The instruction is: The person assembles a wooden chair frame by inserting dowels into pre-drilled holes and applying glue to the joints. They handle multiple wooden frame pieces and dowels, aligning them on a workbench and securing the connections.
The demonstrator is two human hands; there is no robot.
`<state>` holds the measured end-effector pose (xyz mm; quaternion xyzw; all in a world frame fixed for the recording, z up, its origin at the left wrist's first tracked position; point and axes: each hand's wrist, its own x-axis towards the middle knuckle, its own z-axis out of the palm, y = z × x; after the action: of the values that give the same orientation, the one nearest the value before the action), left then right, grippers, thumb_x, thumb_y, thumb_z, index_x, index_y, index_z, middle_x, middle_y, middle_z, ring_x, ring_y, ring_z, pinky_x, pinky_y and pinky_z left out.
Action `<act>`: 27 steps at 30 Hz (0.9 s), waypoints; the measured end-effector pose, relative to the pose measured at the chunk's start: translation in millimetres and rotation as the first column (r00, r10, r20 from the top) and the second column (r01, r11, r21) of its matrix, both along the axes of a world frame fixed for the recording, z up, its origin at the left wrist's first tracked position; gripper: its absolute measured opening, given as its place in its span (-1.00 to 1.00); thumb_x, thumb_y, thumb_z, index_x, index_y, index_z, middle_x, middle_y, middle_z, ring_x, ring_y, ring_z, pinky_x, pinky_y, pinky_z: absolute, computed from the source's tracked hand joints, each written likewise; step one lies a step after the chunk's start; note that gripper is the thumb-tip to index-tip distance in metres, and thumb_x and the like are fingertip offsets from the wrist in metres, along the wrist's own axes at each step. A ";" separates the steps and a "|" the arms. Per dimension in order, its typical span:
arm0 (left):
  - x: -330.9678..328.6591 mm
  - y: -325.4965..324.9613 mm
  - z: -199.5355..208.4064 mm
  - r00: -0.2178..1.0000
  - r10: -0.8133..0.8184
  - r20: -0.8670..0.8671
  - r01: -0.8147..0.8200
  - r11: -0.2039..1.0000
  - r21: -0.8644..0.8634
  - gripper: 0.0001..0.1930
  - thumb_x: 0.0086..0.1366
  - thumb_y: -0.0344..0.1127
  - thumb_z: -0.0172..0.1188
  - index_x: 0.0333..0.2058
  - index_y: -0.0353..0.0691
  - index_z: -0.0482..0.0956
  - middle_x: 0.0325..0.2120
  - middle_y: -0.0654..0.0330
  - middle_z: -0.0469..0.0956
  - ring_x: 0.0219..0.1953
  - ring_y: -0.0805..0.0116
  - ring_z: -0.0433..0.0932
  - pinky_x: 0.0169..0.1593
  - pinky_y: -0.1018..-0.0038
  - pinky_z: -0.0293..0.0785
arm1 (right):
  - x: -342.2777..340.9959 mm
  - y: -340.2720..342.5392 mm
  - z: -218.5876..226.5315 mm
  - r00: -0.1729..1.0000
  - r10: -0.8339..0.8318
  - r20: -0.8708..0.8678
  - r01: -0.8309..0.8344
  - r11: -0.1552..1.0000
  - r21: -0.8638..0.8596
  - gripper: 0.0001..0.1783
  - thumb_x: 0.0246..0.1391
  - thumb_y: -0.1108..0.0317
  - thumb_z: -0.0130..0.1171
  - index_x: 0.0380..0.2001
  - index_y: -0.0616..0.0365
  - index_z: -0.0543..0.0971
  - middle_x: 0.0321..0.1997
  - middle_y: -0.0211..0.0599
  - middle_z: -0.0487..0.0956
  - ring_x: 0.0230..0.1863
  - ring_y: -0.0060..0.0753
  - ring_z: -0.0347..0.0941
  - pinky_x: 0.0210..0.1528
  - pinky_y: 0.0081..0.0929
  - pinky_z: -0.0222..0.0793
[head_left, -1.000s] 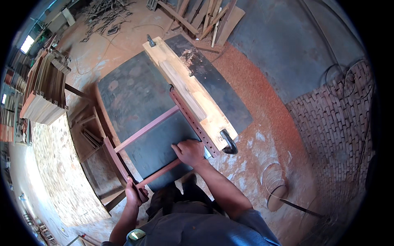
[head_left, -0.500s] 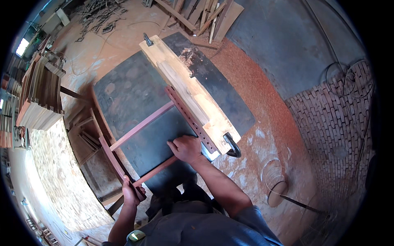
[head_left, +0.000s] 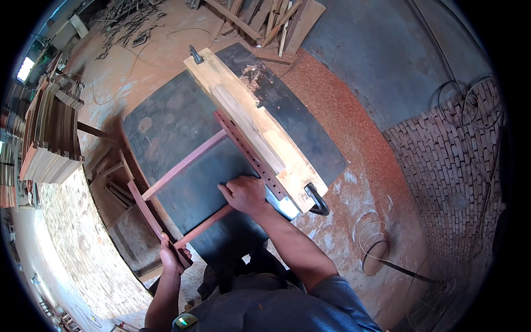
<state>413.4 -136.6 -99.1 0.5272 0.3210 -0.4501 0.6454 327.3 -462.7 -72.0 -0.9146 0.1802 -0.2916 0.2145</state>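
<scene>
A reddish wooden frame point(head_left: 185, 165) lies across the dark table. It has a curved outer rail point(head_left: 145, 209) on the left, two crosspieces, and a rail with a row of holes point(head_left: 249, 154) on the right, alongside a pale wooden beam point(head_left: 243, 110). My left hand point(head_left: 172, 255) is wrapped round the near end of the curved rail. My right hand point(head_left: 246, 193) is closed over the place where the near crosspiece point(head_left: 204, 226) meets the holed rail, its thumb pointing left; its palm side is hidden.
Black clamps hold the beam at its far end point(head_left: 195, 54) and near end point(head_left: 316, 199) on the dark tabletop point(head_left: 166, 116). Wood shavings point(head_left: 251, 76) lie beyond the beam. Stacked boards point(head_left: 52, 133) stand at left, and loose planks point(head_left: 282, 25) lean at the back.
The frame has slid slightly left and away from me along the beam, with both hands still on it. The gap between its near right corner and the beam has widened. The view has shifted a little.
</scene>
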 end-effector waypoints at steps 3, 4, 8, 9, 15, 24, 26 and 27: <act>8.9 -5.0 3.0 1.000 0.004 -0.004 -0.004 1.000 0.000 -0.25 0.31 0.45 -0.28 -0.41 -0.24 0.44 -0.62 0.15 0.42 -0.63 0.21 0.43 -0.52 0.31 0.40 | 9.0 -2.6 1.3 1.000 0.003 -0.019 -0.003 1.000 0.004 -0.60 -0.06 0.14 0.33 -0.82 0.00 0.44 -0.75 -0.36 0.48 -0.67 -0.26 0.47 -0.63 -0.28 0.39; 11.6 -5.6 2.8 1.000 -0.006 0.014 0.006 1.000 0.003 -0.25 0.31 0.45 -0.28 -0.41 -0.24 0.44 -0.62 0.15 0.41 -0.63 0.21 0.43 -0.52 0.32 0.39 | 11.6 -3.1 0.9 1.000 0.001 -0.028 -0.001 1.000 0.003 -0.59 -0.05 0.13 0.32 -0.82 0.00 0.44 -0.75 -0.35 0.49 -0.67 -0.25 0.47 -0.62 -0.27 0.40; 24.2 -12.6 6.1 0.996 -0.045 0.073 0.044 0.999 0.022 -0.27 0.29 0.45 -0.23 -0.41 -0.23 0.44 -0.62 0.16 0.41 -0.63 0.24 0.43 -0.53 0.33 0.38 | 24.1 -6.3 2.4 0.998 -0.006 -0.069 0.007 1.000 0.010 -0.58 -0.01 0.11 0.28 -0.81 0.02 0.45 -0.73 -0.33 0.51 -0.65 -0.23 0.48 -0.61 -0.25 0.40; 28.2 -16.2 9.1 0.996 -0.039 0.077 0.037 0.999 0.027 -0.28 0.29 0.45 -0.21 -0.42 -0.23 0.44 -0.62 0.17 0.41 -0.63 0.24 0.43 -0.53 0.33 0.38 | 28.1 -7.3 3.8 0.997 -0.006 -0.080 0.007 1.000 0.014 -0.58 0.00 0.10 0.27 -0.81 0.02 0.45 -0.73 -0.32 0.51 -0.65 -0.22 0.49 -0.61 -0.24 0.40; 49.6 -25.8 10.5 0.998 -0.017 0.055 0.014 0.998 0.060 -0.31 0.28 0.43 -0.13 -0.46 -0.20 0.43 -0.65 0.19 0.38 -0.66 0.26 0.40 -0.56 0.35 0.37 | 51.6 -12.8 -3.5 0.998 -0.036 0.052 0.035 0.999 0.004 -0.56 -0.11 0.13 0.37 -0.85 0.02 0.41 -0.77 -0.34 0.44 -0.70 -0.21 0.43 -0.68 -0.20 0.30; 71.6 -48.0 30.4 0.989 -0.045 0.140 0.025 0.989 0.147 -0.32 0.30 0.41 -0.14 -0.52 -0.19 0.43 -0.69 0.20 0.37 -0.69 0.26 0.39 -0.58 0.35 0.37 | 74.3 -18.9 -0.8 0.998 -0.013 -0.058 0.017 0.997 0.070 -0.59 -0.01 0.11 0.29 -0.80 0.02 0.45 -0.69 -0.32 0.54 -0.60 -0.18 0.50 -0.56 -0.15 0.39; 78.2 -50.1 30.2 0.990 -0.033 0.140 0.014 0.991 0.135 -0.32 0.30 0.40 -0.14 -0.54 -0.19 0.43 -0.70 0.20 0.37 -0.69 0.26 0.38 -0.58 0.36 0.36 | 81.1 -20.2 -2.9 0.997 -0.023 -0.074 0.028 0.997 0.073 -0.59 -0.02 0.11 0.29 -0.80 0.01 0.45 -0.69 -0.32 0.54 -0.60 -0.18 0.51 -0.56 -0.15 0.39; 80.7 -51.8 31.5 0.989 -0.034 0.146 0.013 0.989 0.145 -0.32 0.30 0.41 -0.14 -0.54 -0.19 0.43 -0.71 0.21 0.36 -0.69 0.27 0.38 -0.58 0.36 0.36 | 84.3 -20.7 -4.1 0.996 -0.027 -0.082 0.033 0.997 0.074 -0.59 -0.02 0.11 0.29 -0.80 0.01 0.45 -0.69 -0.33 0.54 -0.60 -0.19 0.51 -0.56 -0.16 0.39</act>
<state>494.1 -188.5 -67.6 0.6079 0.2976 -0.3932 0.6224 411.6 -483.4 -76.1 -0.9142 0.2133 -0.2505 0.2368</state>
